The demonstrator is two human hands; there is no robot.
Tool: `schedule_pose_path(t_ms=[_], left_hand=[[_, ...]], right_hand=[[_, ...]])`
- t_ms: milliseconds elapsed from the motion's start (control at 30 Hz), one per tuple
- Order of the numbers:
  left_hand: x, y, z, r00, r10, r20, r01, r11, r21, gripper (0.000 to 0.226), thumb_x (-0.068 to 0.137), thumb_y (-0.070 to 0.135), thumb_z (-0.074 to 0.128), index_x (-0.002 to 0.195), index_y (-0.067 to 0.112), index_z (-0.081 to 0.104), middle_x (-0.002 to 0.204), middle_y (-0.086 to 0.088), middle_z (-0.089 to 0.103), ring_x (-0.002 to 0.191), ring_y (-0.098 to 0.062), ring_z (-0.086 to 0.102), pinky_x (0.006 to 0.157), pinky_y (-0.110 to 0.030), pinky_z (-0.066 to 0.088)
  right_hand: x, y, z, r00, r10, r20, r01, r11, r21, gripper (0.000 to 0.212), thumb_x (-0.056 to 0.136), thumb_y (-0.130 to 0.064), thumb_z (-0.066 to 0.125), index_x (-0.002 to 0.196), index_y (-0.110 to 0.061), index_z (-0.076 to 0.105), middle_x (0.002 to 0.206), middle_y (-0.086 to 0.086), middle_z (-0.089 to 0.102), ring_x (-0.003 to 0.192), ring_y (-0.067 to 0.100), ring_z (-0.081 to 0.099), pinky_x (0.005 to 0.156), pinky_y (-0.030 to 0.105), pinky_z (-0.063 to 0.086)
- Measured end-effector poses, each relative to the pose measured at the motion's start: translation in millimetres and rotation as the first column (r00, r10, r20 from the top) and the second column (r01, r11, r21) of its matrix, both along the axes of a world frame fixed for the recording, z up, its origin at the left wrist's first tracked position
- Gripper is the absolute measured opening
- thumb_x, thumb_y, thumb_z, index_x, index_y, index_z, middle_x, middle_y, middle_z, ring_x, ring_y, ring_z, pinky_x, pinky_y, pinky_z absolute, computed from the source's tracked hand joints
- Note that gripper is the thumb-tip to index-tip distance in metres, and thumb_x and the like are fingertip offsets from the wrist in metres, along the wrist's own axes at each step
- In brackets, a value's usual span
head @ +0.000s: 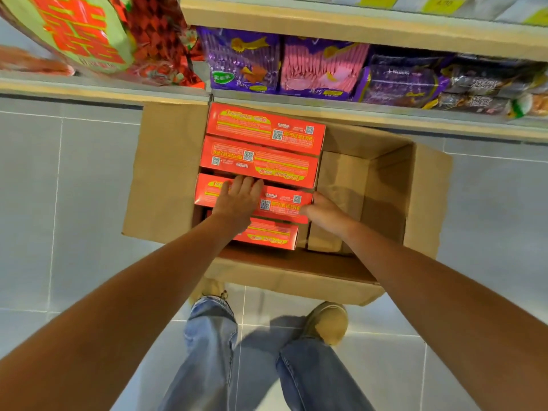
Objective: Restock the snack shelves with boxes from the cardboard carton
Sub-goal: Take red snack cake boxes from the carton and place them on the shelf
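Your left hand [237,200] lies flat on the third box [281,203], fingers fairly straight and reaching its far edge. Whether they hook into the gap there, you cannot tell. Your right hand [323,212] holds that box's right end, thumb up top and fingers hidden down the end face.

The box sits in the carton [166,173] on the floor, just below the shelf [385,117] of purple packs [243,60]. It is one of four red boxes [264,129] filling the carton's left side. The right side is bare down to cardboard, so some stock has probably gone out already. No red box shows on the shelves in view, and at least these four are left.

Each box lies flat, broad printed face up, long axis running left to right across the carton. The second one's print reads reversed.
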State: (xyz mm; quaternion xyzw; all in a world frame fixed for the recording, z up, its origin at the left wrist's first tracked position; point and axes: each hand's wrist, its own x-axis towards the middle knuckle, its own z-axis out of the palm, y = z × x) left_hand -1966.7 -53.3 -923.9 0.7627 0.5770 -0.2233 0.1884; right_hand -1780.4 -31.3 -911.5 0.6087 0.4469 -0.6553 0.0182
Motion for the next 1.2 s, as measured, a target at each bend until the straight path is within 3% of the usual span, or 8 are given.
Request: schedule_pose_path(t_ms=[200,300,433,600,733,900,1033,1200], left_hand=[[-9,7,7,0.998,-0.053,0.039,0.053,0.998,-0.014,0.065,0.084,0.012,0.062,0.139,0.012,0.028,0.138,-0.011,0.041,0.131,-0.028,0.038,0.106,-0.043,0.039],[-19,14,42,0.995,-0.019,0.101,0.028,0.996,-0.087,0.077,0.080,0.031,0.068,0.142,0.013,0.025,0.143,-0.010,0.038,0.132,-0.029,0.036,0.103,-0.045,0.039],[-31,40,106,0.971,0.021,0.236,0.023,0.983,-0.183,0.087,0.081,0.043,0.066,0.148,0.018,0.017,0.139,-0.010,0.045,0.125,-0.030,0.043,0.099,-0.042,0.043],[-37,92,219,0.891,0.155,0.427,-0.038,0.962,-0.269,0.068,0.077,0.037,0.072,0.134,0.016,0.042,0.122,0.000,0.061,0.106,-0.020,0.062,0.088,-0.032,0.051],[-41,133,332,0.878,0.075,0.472,0.018,0.982,-0.189,0.070,0.073,0.040,0.071,0.134,0.019,0.044,0.117,0.002,0.060,0.101,-0.018,0.061,0.078,-0.026,0.049],[-47,159,465,0.888,-0.083,0.453,0.105,0.994,-0.023,0.066,0.080,0.033,0.068,0.138,0.021,0.040,0.111,-0.001,0.057,0.103,-0.018,0.054,0.079,-0.020,0.040],[-60,174,576,0.885,-0.134,0.446,0.145,0.989,0.009,0.069,0.080,0.026,0.069,0.141,0.022,0.037,0.118,0.002,0.060,0.093,-0.011,0.056,0.077,-0.018,0.040],[-72,177,725,0.893,-0.220,0.393,0.186,0.975,0.124,0.061,0.080,0.028,0.070,0.135,0.020,0.045,0.122,0.000,0.062,0.099,-0.017,0.060,0.084,-0.023,0.045]], right_hand=[[8,4,10,0.998,0.057,0.014,-0.056,0.997,-0.055,0.034,0.088,-0.026,0.065,0.121,-0.028,0.055,0.116,-0.006,0.062,0.110,0.012,0.056,0.094,0.031,0.045],[14,14,46,0.991,0.128,0.032,-0.127,0.992,-0.020,0.070,0.079,-0.036,0.074,0.139,-0.027,0.038,0.129,-0.008,0.052,0.120,0.010,0.048,0.097,0.029,0.042],[18,40,111,0.973,0.226,0.044,-0.228,0.972,0.050,0.079,0.080,-0.013,0.073,0.144,-0.023,0.028,0.129,-0.003,0.050,0.122,0.013,0.045,0.101,0.032,0.040],[21,86,217,0.991,0.133,0.032,-0.137,0.978,0.158,0.087,0.079,0.000,0.072,0.146,-0.015,0.018,0.119,0.000,0.054,0.116,0.018,0.053,0.097,0.033,0.044],[25,120,326,0.983,0.183,0.006,-0.177,0.942,0.286,0.082,0.076,-0.008,0.077,0.141,-0.012,0.028,0.123,0.004,0.058,0.113,0.016,0.057,0.096,0.033,0.048],[40,151,410,0.976,0.216,0.030,-0.209,0.887,0.413,0.095,0.050,-0.048,0.091,0.129,-0.019,0.048,0.116,-0.002,0.066,0.106,0.015,0.065,0.092,0.044,0.053],[11,142,565,0.978,0.202,0.055,-0.202,0.840,0.503,0.048,0.078,-0.009,0.076,0.121,-0.016,0.054,0.102,-0.014,0.064,0.087,-0.012,0.061,0.077,0.011,0.050],[1,138,706,0.971,0.208,0.120,-0.238,0.770,0.592,0.057,0.075,-0.026,0.080,0.125,-0.024,0.050,0.113,-0.007,0.065,0.102,0.007,0.063,0.096,0.034,0.050]])
